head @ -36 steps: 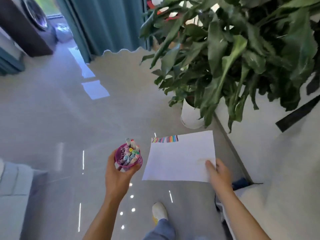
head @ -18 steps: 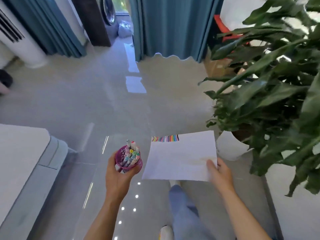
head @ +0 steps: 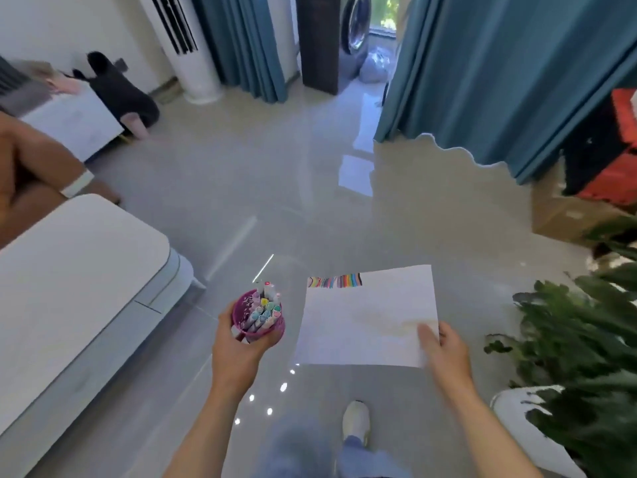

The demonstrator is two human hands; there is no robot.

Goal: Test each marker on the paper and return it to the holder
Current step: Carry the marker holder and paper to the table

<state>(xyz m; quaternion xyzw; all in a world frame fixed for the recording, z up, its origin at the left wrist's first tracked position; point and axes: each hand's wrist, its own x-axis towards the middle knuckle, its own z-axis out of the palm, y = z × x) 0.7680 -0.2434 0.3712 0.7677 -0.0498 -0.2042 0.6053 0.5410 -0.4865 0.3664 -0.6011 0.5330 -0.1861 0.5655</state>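
Observation:
My left hand (head: 238, 350) grips a purple cup-shaped holder (head: 258, 327) from below, held in the air over the floor. Several markers (head: 263, 307) with pastel caps stand inside it. My right hand (head: 444, 350) pinches the lower right corner of a white sheet of paper (head: 365, 326), which it holds roughly flat. A row of coloured test strokes (head: 336, 281) runs along the paper's far left edge. The two hands are apart, the holder left of the paper.
A white table (head: 69, 277) stands at the left. A leafy plant (head: 579, 339) in a white pot (head: 513, 426) is at the right. Teal curtains (head: 499, 74) and a white tower fan (head: 186, 46) are ahead. Another person's arm (head: 27, 167) shows at far left.
The view has swung left: the plant slid to the right edge and the white table came in at the left. Both hands keep the same hold on holder and paper.

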